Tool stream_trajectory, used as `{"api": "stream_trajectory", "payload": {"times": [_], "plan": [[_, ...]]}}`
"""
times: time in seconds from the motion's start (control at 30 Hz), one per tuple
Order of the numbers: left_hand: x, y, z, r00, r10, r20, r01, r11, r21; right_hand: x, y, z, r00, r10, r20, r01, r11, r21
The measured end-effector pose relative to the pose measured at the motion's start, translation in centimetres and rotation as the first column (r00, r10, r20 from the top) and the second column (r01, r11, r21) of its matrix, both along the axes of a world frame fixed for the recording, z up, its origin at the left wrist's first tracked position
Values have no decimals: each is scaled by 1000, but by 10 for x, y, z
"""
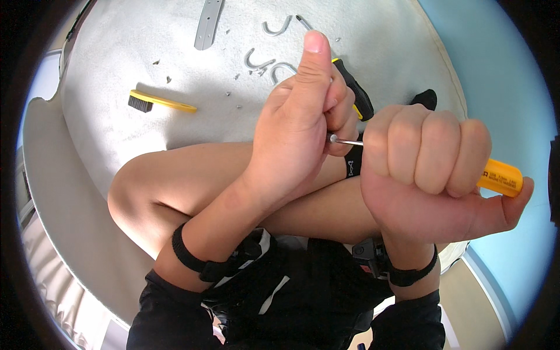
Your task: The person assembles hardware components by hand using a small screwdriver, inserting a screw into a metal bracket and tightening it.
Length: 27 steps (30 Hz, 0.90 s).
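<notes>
My right hand (426,160) is wrapped round a screwdriver, whose yellow handle (503,178) sticks out past the thumb side. Its thin metal shaft reaches left to a small round metal head, like a screw's (332,138), at the edge of my left fist. My left hand (294,125) is closed with the thumb raised; what its curled fingers hold is mostly hidden. Behind the left hand, a second screwdriver with a black and yellow handle (354,90) lies on the pale cover, partly covered by the fingers.
On the pale cover (192,125) lie several curved metal hooks (256,60), a flat grey metal strip (208,24), and scattered small screws (228,94). A yellow-handled brush (162,101) with dark bristles is at the left. My crossed legs (181,181) lie beneath my hands.
</notes>
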<state>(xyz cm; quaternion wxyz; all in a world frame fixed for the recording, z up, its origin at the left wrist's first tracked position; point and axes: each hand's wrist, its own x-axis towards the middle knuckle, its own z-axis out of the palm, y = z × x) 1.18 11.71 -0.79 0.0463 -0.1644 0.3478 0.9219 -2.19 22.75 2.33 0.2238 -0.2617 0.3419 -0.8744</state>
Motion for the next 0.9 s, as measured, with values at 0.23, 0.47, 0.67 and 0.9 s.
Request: {"api": "stream_trajectory", "payload": {"times": [0.23,0.47,0.67,0.9], "plan": [[-1,0,0,1000,-7,-24,7,1000,-10,1,-1,1,1000,-19,-4,19,1000,7],[-1,0,-2,999,-7,-32,7,1000,6,-2,0,-1,1000,-1,-15,1,1000,3],[0,-2,1,999,-31,-19,32,999,30,-2,-2,-2,1000,-17,-24,17,1000,-22],[0,-3,-2,999,-33,-37,35,998,43,-3,-2,-2,1000,-15,-26,15,1000,-17]]}}
